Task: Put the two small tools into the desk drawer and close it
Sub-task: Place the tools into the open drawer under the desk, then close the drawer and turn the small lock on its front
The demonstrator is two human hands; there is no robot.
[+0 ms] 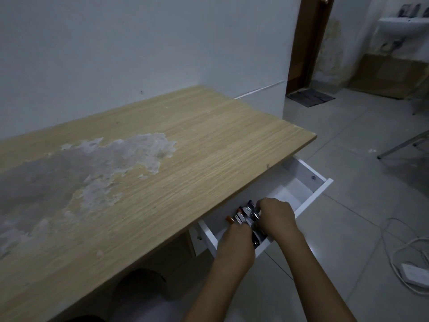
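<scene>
A white desk drawer (pixel 308 201) stands pulled out from under the wooden desk top (pixel 185 159). Both my hands reach down into its near end. My left hand (pixel 236 238) is closed around a small tool with orange, red and dark handles (pixel 239 217). My right hand (pixel 276 217) grips a second tool with shiny metal parts (pixel 253 211), right beside the first. The two tools touch or overlap inside the drawer; my hands hide their lower ends. The far half of the drawer shows a bare white floor.
The desk top has a large patch of peeled veneer (pixel 104 163) on the left. A white power strip (pixel 415 275) and cables lie on the tiled floor at right. A metal chair leg (pixel 404 145) stands further back.
</scene>
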